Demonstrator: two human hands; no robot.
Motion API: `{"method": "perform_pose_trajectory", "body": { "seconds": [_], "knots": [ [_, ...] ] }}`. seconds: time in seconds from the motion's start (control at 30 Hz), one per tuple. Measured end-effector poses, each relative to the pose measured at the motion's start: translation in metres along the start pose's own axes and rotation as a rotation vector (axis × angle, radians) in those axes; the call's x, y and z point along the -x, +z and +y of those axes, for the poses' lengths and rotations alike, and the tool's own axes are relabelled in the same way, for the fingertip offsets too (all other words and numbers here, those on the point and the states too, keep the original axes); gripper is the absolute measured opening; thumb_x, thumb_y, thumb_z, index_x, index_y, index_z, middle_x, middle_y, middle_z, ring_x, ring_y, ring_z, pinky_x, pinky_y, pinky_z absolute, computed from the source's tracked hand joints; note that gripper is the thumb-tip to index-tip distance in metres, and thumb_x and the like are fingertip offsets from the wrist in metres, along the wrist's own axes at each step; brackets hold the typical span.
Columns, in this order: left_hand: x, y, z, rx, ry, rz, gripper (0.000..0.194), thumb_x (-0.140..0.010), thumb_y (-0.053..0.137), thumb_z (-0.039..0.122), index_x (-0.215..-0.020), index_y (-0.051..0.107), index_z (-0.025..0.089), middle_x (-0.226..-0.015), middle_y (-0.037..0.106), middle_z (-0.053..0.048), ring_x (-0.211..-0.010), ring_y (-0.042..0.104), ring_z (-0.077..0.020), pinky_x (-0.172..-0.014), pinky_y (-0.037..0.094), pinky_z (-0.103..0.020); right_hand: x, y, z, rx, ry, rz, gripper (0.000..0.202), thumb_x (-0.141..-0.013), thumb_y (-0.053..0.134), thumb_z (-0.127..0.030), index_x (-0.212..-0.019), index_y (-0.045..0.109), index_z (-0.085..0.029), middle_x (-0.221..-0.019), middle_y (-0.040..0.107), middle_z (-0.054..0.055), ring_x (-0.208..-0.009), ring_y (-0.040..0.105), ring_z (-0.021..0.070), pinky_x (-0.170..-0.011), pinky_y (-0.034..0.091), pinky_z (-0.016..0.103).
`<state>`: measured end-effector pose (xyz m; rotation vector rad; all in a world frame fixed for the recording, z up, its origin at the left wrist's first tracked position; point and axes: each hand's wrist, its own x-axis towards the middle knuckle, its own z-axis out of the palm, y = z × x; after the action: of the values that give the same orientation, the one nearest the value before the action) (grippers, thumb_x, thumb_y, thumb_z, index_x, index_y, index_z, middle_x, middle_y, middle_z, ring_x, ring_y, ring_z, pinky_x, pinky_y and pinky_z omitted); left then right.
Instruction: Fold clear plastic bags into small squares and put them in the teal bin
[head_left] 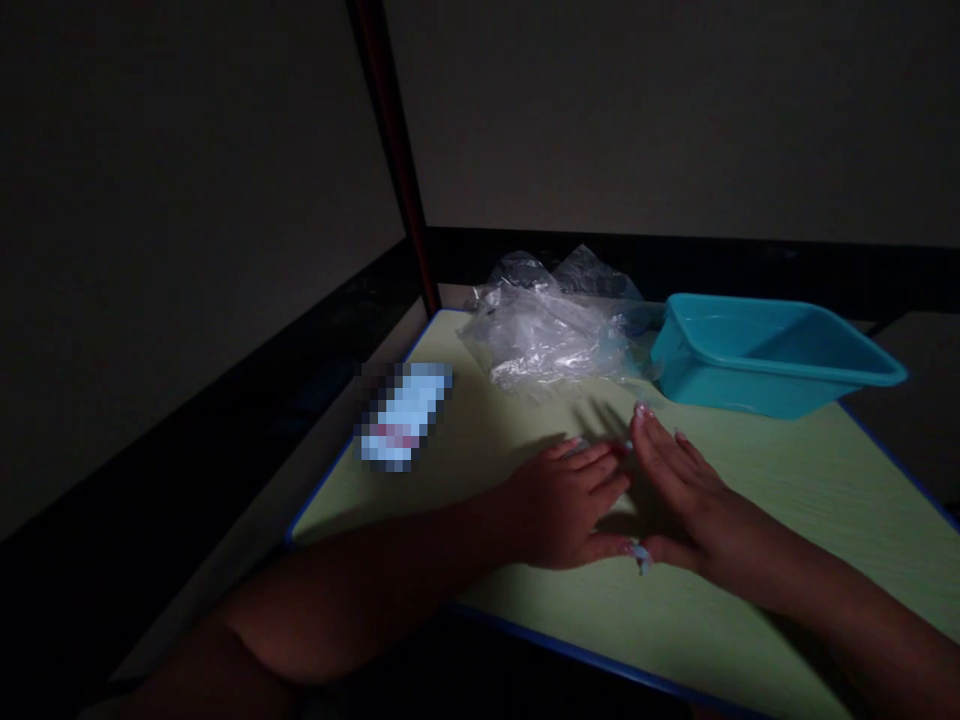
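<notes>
Plastic bag [551,325], crumpled at upper centre of the frame, untouched beside the blue tub [765,352]. Below it, left hand [566,505] and right hand [679,490] flat, open, fingertips meeting on the surface [787,480], holding nothing. Handling seemingly not begun.

Two flat hands [622,495] on green table [787,480] near teal basin [765,355]
</notes>
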<state>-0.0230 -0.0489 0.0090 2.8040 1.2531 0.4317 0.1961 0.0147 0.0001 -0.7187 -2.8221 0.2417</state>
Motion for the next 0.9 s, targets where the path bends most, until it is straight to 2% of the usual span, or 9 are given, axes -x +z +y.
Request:
{"method": "perform_pose_trajectory", "body": {
  "seconds": [0.07, 0.17, 0.3, 0.4, 0.47, 0.6, 0.67, 0.77, 0.9],
  "knots": [
    [-0.001, -0.001, -0.004, 0.04, 0.089, 0.005, 0.068, -0.09, 0.049, 0.058, -0.135, 0.05, 0.007, -0.144, 0.047, -0.019, -0.138, 0.038, -0.0298, -0.117, 0.021, -0.047, -0.005, 0.0, -0.006, -0.064, -0.101, -0.018, 0.115, -0.08, 0.051, -0.072, -0.15, -0.022, -0.016, -0.158, -0.006, 0.021, -0.144, 0.004, 0.0377, -0.111, 0.024, 0.061],
    [-0.002, -0.006, -0.009, 0.106, 0.116, 0.028, 0.081, -0.081, 0.061, 0.06, -0.139, 0.047, 0.005, -0.145, 0.047, -0.017, -0.139, 0.035, -0.0316, -0.116, 0.023, -0.041, -0.011, 0.004, -0.016, -0.069, -0.199, -0.038, 0.128, -0.069, 0.054, -0.081, -0.15, -0.02, -0.015, -0.158, -0.006, 0.021, -0.144, 0.003, 0.0405, -0.112, 0.014, 0.063],
    [-0.005, -0.007, -0.018, 0.235, 0.154, 0.023, 0.092, -0.078, 0.058, 0.067, -0.145, 0.039, 0.007, -0.152, 0.037, -0.011, -0.142, 0.028, -0.0282, -0.112, 0.027, -0.031, -0.015, 0.005, -0.022, -0.056, -0.231, -0.083, 0.102, -0.084, 0.039, -0.075, -0.153, -0.012, -0.02, -0.16, 0.001, 0.016, -0.144, 0.009, 0.04, -0.111, 0.0, 0.066],
    [-0.007, 0.003, -0.025, 0.3, 0.235, -0.015, 0.111, -0.055, 0.076, 0.07, -0.141, 0.045, 0.007, -0.149, 0.041, -0.016, -0.14, 0.033, -0.0319, -0.116, 0.023, -0.037, -0.017, 0.001, -0.022, -0.072, -0.193, -0.053, 0.082, -0.093, 0.025, -0.066, -0.153, -0.012, -0.024, -0.16, 0.003, 0.013, -0.144, 0.012, 0.0383, -0.109, -0.009, 0.066],
    [-0.008, 0.01, -0.028, 0.306, 0.227, -0.015, 0.102, -0.052, 0.08, 0.068, -0.134, 0.055, 0.013, -0.142, 0.05, -0.015, -0.138, 0.038, -0.0325, -0.117, 0.022, -0.042, -0.018, 0.0, -0.021, -0.034, -0.152, -0.018, 0.075, -0.096, 0.023, -0.06, -0.152, -0.014, -0.027, -0.16, 0.003, 0.012, -0.144, 0.014, 0.037, -0.108, -0.013, 0.066],
    [-0.008, 0.016, -0.026, 0.333, 0.23, 0.01, 0.083, -0.064, 0.074, 0.066, -0.13, 0.059, 0.019, -0.145, 0.047, -0.011, -0.141, 0.034, -0.0277, -0.119, 0.02, -0.042, -0.024, 0.002, -0.024, 0.023, -0.14, -0.068, 0.072, -0.099, 0.027, -0.051, -0.152, -0.014, -0.026, -0.16, 0.006, 0.011, -0.145, 0.016, 0.0331, -0.11, -0.009, 0.064],
    [-0.009, 0.015, -0.024, 0.347, 0.215, -0.013, 0.082, -0.064, 0.074, 0.066, -0.131, 0.059, 0.02, -0.15, 0.042, -0.008, -0.143, 0.029, -0.0267, -0.119, 0.02, -0.042, -0.027, 0.003, -0.026, 0.032, -0.149, -0.101, 0.071, -0.099, 0.029, -0.049, -0.153, -0.011, -0.024, -0.159, 0.01, 0.011, -0.145, 0.016, 0.0304, -0.113, -0.004, 0.062],
    [-0.009, 0.012, -0.023, 0.349, 0.187, -0.044, 0.078, -0.063, 0.074, 0.066, -0.125, 0.064, 0.021, -0.148, 0.044, -0.007, -0.143, 0.028, -0.0269, -0.119, 0.019, -0.042, -0.031, 0.004, -0.028, 0.032, -0.15, -0.131, 0.073, -0.099, 0.032, -0.048, -0.154, -0.007, -0.018, -0.158, 0.016, 0.013, -0.146, 0.017, 0.0268, -0.115, 0.001, 0.057],
    [-0.008, 0.013, -0.025, 0.329, 0.227, 0.027, 0.074, -0.061, 0.074, 0.069, -0.116, 0.069, 0.019, -0.145, 0.048, -0.01, -0.141, 0.032, -0.0282, -0.119, 0.018, -0.041, -0.033, 0.005, -0.029, 0.013, -0.148, -0.112, 0.077, -0.098, 0.035, -0.048, -0.153, -0.007, -0.014, -0.157, 0.019, 0.015, -0.145, 0.018, 0.0251, -0.116, 0.005, 0.054]
  ]
}}
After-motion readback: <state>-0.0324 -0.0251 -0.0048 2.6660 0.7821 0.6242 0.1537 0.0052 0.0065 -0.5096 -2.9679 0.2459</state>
